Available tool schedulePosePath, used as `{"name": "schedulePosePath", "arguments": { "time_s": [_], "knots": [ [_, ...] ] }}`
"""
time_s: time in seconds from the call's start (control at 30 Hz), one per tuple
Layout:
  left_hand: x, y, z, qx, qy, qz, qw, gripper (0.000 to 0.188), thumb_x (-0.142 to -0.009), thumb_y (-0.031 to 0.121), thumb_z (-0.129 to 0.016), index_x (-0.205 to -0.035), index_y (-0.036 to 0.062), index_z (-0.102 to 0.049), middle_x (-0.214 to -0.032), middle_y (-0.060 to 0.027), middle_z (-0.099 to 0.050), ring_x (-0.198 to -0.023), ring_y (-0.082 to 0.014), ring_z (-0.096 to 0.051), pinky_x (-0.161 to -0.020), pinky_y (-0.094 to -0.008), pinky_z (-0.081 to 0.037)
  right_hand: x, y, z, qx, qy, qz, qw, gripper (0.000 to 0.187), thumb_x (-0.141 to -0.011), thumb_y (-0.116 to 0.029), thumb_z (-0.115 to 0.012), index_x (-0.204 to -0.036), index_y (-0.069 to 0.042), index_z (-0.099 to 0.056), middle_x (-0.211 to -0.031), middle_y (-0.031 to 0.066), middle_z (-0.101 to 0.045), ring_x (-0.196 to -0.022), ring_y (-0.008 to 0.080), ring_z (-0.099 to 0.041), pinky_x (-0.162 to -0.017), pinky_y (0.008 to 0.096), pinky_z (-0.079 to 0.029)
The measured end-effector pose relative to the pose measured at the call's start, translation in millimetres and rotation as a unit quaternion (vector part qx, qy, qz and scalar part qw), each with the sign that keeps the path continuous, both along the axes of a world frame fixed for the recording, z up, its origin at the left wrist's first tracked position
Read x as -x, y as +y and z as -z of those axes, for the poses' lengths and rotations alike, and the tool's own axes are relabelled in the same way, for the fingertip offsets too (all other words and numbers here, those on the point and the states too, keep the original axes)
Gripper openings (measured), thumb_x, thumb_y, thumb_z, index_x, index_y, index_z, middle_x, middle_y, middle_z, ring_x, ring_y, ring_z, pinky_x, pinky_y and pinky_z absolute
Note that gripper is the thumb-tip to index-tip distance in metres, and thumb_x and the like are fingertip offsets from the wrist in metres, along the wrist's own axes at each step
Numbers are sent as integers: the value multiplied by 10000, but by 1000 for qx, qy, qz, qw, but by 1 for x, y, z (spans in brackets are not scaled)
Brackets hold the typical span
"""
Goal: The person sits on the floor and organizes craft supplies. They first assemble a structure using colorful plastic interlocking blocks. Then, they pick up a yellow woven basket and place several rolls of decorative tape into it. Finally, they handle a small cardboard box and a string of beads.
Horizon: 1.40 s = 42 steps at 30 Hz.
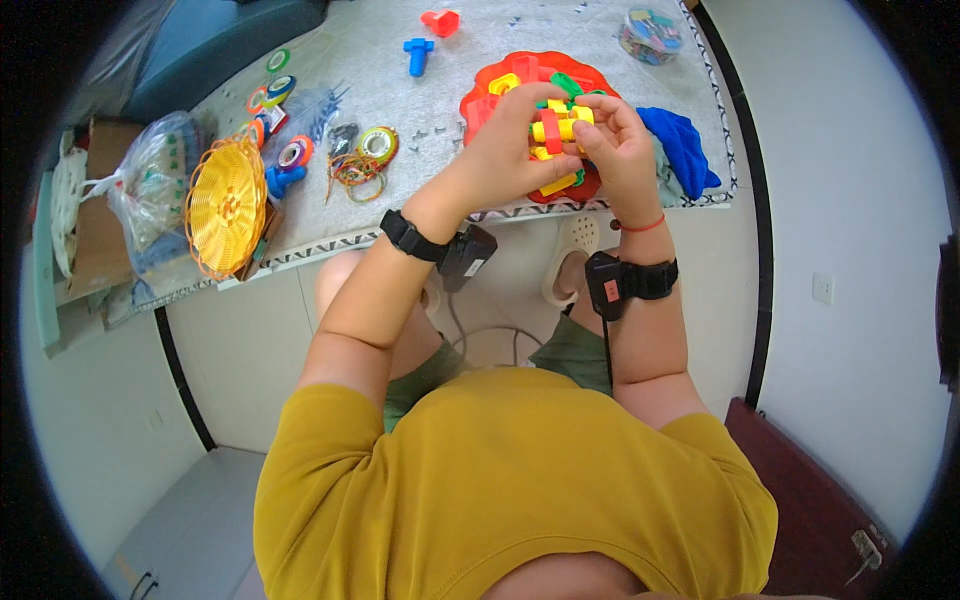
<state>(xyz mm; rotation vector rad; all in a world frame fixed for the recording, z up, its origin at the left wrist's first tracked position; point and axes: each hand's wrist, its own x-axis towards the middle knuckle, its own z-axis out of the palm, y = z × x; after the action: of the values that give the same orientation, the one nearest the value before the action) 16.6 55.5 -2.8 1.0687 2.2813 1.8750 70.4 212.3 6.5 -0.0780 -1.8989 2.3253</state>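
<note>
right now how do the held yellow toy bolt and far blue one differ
The yellow toy bolt is between the left hand and right hand; the blue toy bolt lies on the table. The yellow has a red piece across it; the blue, none. Both look plastic.

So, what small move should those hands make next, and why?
Perhaps turn the yellow plastic bolt slightly: the right hand seems to grip its end, the left hand curls close by, and a red plastic piece seems to encircle its shaft.

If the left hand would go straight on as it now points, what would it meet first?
Probably the red-banded yellow toy piece; the left hand may already touch it, depth is unclear.
</note>
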Motion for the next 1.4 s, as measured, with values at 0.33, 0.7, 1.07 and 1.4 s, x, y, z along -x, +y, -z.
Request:
{"name": "schedulePosePath", "arguments": {
  "time_s": [0.33,0.7,1.07,1.4],
  "knots": [
    [12,-12,-17,-8,-432,63,900,286,-910,299,-597,-1000,37,-524,-741,-70,-614,-549,-140,-603,-479,-271,-485,1,2,13,-50,20,-12,998,328,-817,-82,-667,-1124,-2,-587,-994,74,-657,-877,123,-634,-750,256,-519],
    [6,-9,-15,29,87,7,996,395,-804,116,-726,-1133,20,-530,-1069,-86,-587,-1049,-185,-561,-799,-287,-522,2,6,5,-41,-10,35,998,327,-880,-28,-588,-1194,42,-527,-1071,106,-624,-928,138,-630,-804,265,-549],
    [8,-13,-10,33,44,-20,998,381,-800,141,-709,-1131,46,-545,-1173,-151,-524,-977,-255,-600,-793,-339,-516,1,3,3,-46,-18,4,999,328,-892,-41,-591,-1205,44,-539,-1054,105,-633,-904,131,-635,-787,248,-550],
    [8,-18,-17,145,-13,-10,989,395,-782,146,-733,-1109,36,-541,-1047,-122,-568,-984,-221,-581,-813,-337,-495,0,5,2,-98,-29,17,995,338,-889,-51,-608,-1207,43,-543,-1040,102,-644,-876,116,-637,-761,236,-544]
  ]
}}
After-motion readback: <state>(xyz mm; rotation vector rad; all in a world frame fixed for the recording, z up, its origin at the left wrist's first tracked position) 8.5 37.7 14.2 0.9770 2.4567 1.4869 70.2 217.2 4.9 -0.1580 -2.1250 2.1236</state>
